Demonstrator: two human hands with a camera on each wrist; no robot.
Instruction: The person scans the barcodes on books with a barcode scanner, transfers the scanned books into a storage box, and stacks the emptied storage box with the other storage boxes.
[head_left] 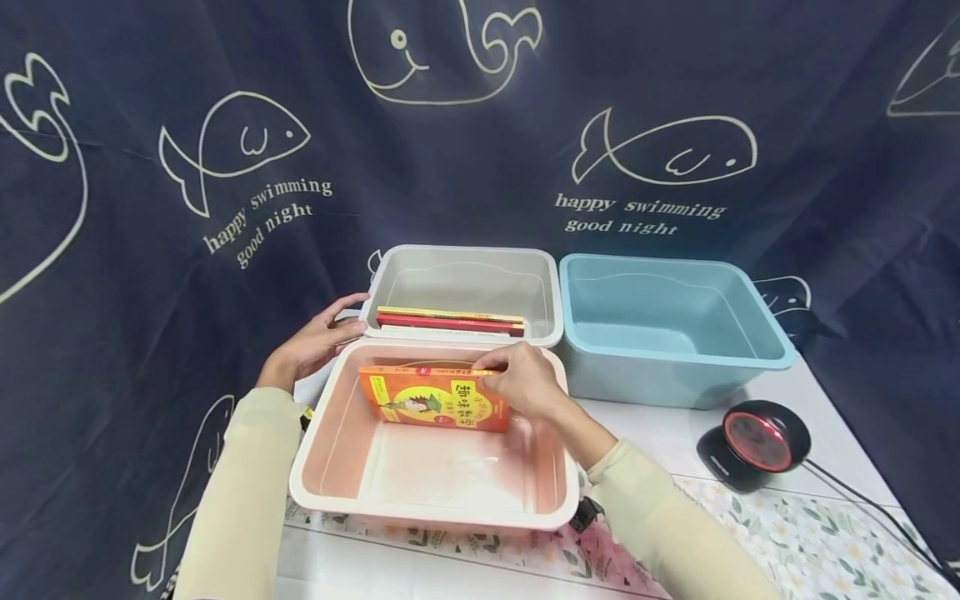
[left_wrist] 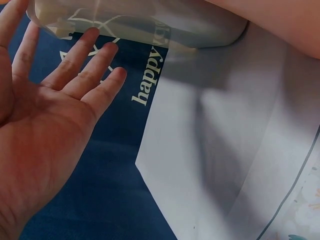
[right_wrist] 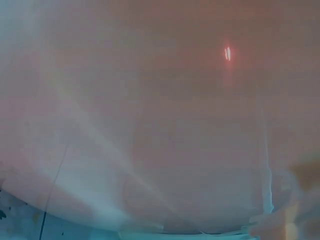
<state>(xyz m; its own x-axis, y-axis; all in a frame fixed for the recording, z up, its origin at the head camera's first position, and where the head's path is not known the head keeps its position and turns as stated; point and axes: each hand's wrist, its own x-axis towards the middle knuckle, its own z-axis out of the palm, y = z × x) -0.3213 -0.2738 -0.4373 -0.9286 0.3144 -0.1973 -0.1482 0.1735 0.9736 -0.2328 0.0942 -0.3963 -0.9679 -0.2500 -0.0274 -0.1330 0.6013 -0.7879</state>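
Note:
An orange book [head_left: 438, 400] with a yellow oval and a cartoon figure on its cover stands near the far wall inside the pink bin [head_left: 315, 454]. My right hand [head_left: 525, 382] pinches the top edge of this book near its right end. At the left side of the grey bin [head_left: 465, 283], my left hand [head_left: 318, 340] rests with fingers extended by the rim. The left wrist view shows that palm and its spread fingers [left_wrist: 75, 62]. Inside the grey bin, several thin books [head_left: 450, 321] stand with red and yellow edges up. The right wrist view is mostly blurred pink bin wall.
A blue bin [head_left: 675, 358] stands right of the grey one. On the table's right side sits a black round device [head_left: 757, 442] with a red-lit face and a cable. A dark blue cloth [head_left: 465, 167] with white fish drawings hangs behind.

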